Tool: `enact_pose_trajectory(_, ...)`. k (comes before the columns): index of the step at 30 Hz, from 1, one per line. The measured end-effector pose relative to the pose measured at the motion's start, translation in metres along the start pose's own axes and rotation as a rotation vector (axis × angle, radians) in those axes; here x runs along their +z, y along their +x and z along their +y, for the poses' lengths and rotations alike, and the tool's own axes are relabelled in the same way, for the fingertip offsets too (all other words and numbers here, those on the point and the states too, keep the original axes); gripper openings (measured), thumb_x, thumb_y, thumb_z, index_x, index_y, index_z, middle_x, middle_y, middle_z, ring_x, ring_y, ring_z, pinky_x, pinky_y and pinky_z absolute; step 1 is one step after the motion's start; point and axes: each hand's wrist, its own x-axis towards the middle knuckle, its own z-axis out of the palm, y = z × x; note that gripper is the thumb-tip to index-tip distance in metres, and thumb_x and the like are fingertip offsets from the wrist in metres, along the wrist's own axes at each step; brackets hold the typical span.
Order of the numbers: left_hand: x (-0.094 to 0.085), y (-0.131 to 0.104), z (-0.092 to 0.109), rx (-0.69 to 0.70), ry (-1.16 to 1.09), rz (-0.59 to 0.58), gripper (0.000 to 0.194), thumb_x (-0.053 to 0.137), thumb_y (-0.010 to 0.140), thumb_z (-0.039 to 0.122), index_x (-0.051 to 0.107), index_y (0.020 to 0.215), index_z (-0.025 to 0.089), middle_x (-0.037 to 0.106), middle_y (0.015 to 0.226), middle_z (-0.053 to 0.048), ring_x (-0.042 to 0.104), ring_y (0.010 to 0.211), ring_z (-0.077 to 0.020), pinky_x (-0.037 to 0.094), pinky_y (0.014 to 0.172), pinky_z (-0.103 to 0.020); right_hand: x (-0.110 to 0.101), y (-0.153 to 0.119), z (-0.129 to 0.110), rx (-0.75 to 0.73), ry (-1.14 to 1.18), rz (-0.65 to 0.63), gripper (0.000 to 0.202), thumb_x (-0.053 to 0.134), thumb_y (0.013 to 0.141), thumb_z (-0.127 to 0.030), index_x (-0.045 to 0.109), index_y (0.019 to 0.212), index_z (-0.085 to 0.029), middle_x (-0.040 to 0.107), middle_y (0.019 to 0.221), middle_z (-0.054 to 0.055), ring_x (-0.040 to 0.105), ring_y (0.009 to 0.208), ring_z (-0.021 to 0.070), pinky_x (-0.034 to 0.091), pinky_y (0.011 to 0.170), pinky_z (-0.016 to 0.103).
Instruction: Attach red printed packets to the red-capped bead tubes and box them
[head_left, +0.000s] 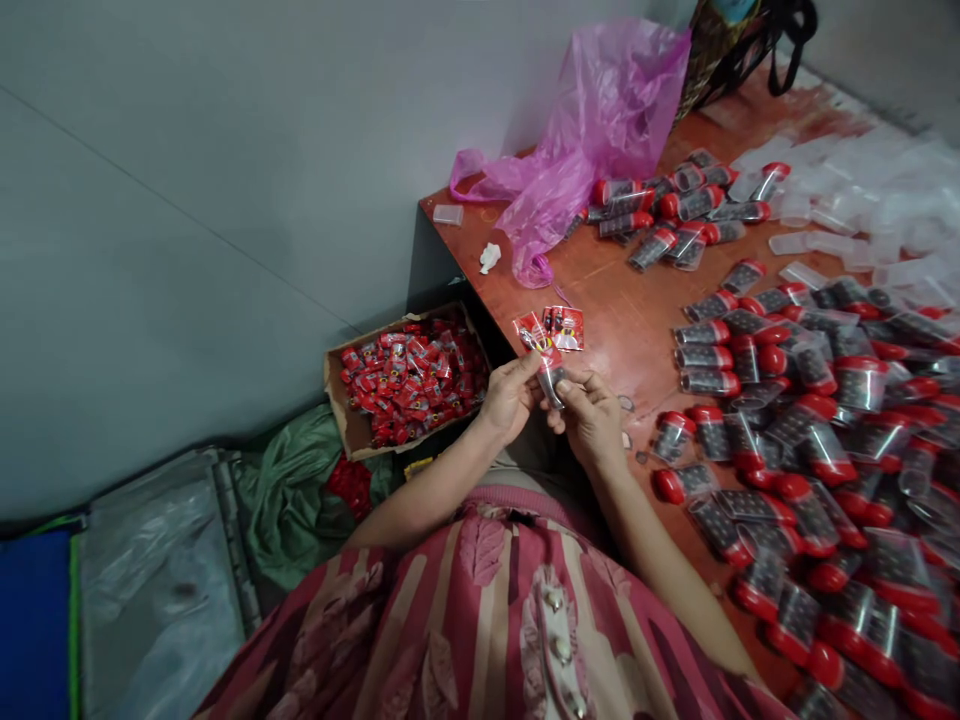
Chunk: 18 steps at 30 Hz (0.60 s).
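Note:
Between both hands, near the table's edge, is a small clear tube (553,384) with dark contents and red at its upper end. My left hand (512,398) pinches it by the red end, against a red printed packet (529,328). Around its lower end my right hand (591,410) has closed its thumb and fingers. Whether the packet is joined to the tube I cannot tell. Just beyond the fingers, another red printed packet (568,328) lies on the table.
Many red-capped tubes (810,420) cover the right of the orange table (622,290). Clear plastic sleeves (885,200) lie behind them. A pink plastic bag (600,110) sits at the back. Below left, a cardboard box (335,400) holds red packaged pieces beside green cloth (292,500).

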Motion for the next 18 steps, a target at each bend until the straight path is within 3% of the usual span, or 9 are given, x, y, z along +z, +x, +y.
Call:
enact_pose_trajectory(4, 0.003, 0.000, -0.008, 0.003, 0.008, 0.071, 0.045, 0.075, 0.060, 0.053, 0.056, 0.069, 0.014, 0.047, 0.048, 0.004, 0.043, 0.036, -0.0089, 0.032, 0.033, -0.022, 0.008, -0.010, 0.005, -0.158, -0.147, 0.098, 0.032, 0.071, 0.073, -0.038, 0.048, 0.088, -0.022, 0.061, 0.059, -0.008, 0.053, 0.039, 0.0073, 0.043, 0.038, 0.018)
enact_pose_trajectory(6, 0.005, -0.003, -0.014, 0.017, 0.011, 0.124, 0.044, 0.075, 0.061, 0.053, 0.055, 0.068, 0.014, 0.045, 0.046, 0.006, 0.039, 0.033, -0.0073, 0.029, 0.032, -0.022, 0.011, -0.011, 0.009, -0.163, -0.158, 0.117, 0.031, 0.070, 0.074, -0.039, 0.048, 0.088, -0.022, 0.059, 0.057, -0.009, 0.051, 0.038, 0.0070, 0.042, 0.037, 0.018)
enact_pose_trajectory(10, 0.001, -0.009, -0.023, 0.072, 0.049, 0.146, 0.041, 0.074, 0.064, 0.050, 0.055, 0.067, 0.014, 0.042, 0.046, 0.007, 0.036, 0.033, -0.0046, 0.029, 0.034, -0.020, 0.010, -0.005, 0.013, -0.060, 0.008, 0.075, 0.033, 0.070, 0.073, -0.040, 0.050, 0.092, -0.022, 0.059, 0.056, -0.008, 0.050, 0.038, 0.0070, 0.039, 0.036, 0.017)
enact_pose_trajectory(15, -0.006, -0.006, -0.017, 0.039, -0.099, 0.032, 0.043, 0.074, 0.064, 0.052, 0.063, 0.080, 0.013, 0.059, 0.064, 0.000, 0.054, 0.053, -0.0086, 0.041, 0.051, -0.021, 0.000, 0.003, 0.011, 0.109, 0.178, -0.044, 0.027, 0.065, 0.074, -0.044, 0.051, 0.081, -0.022, 0.058, 0.054, -0.006, 0.040, 0.033, 0.0049, 0.032, 0.030, 0.017)
enact_pose_trajectory(18, -0.006, -0.004, -0.010, -0.024, -0.091, 0.005, 0.042, 0.075, 0.065, 0.049, 0.063, 0.084, 0.014, 0.061, 0.065, 0.000, 0.047, 0.046, -0.0066, 0.037, 0.045, -0.021, -0.001, -0.001, 0.012, 0.181, 0.147, -0.079, 0.029, 0.063, 0.076, -0.048, 0.054, 0.081, -0.021, 0.060, 0.056, -0.004, 0.045, 0.036, 0.0061, 0.038, 0.033, 0.017)
